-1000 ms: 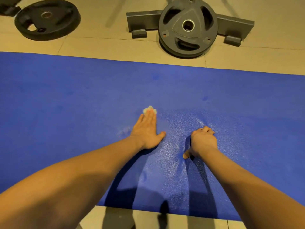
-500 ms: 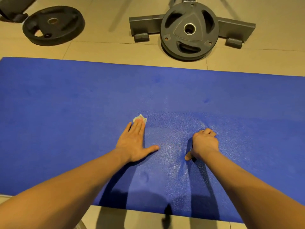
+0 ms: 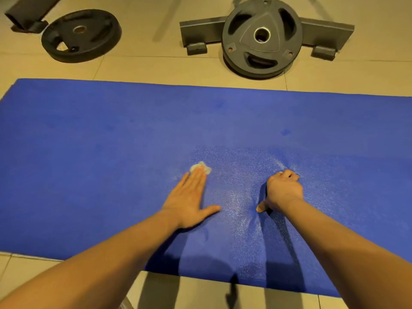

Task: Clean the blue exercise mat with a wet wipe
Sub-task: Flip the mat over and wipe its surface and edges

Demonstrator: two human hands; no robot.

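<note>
One blue exercise mat (image 3: pixel 89 175) lies flat on the tiled floor (image 3: pixel 145 68) and runs from left to right across the view. Its left end is in sight, and its right side passes out of the picture.

At the far left, beyond the mat, the end of a dark beam (image 3: pixel 26 12) rests on the tiles. Just beside it a black weight plate (image 3: pixel 81 35) lies flat, well apart from the mat's far edge.

Nearer, the left hand (image 3: pixel 189 197) lies palm down on the mat, a little left of the middle. Its grip is spread flat, with the fingers straight and close together and the thumb held out to the right. Under the fingertips sits the wet wipe (image 3: pixel 200 168), a small pale crumpled wad pressed against the mat. Its far edge pokes out past the fingers.

From the wipe rightward, a patch of the mat has a lighter, speckled sheen that reaches to the near edge between the two forearms.

The right hand (image 3: pixel 283 190) is planted on this patch, apart from the left hand. Its grip is drawn together into a fist with the knuckles down on the mat and the thumb sticking out toward the near left. Nothing can be seen held inside it. The mat shows a slight crease just beyond the knuckles.

Far right of centre, off the mat, a grey weight plate (image 3: pixel 262 37) with three cut-out handles sits in front of a long grey bar (image 3: pixel 327 30), covering its middle. The bar stands on two small block feet.
</note>
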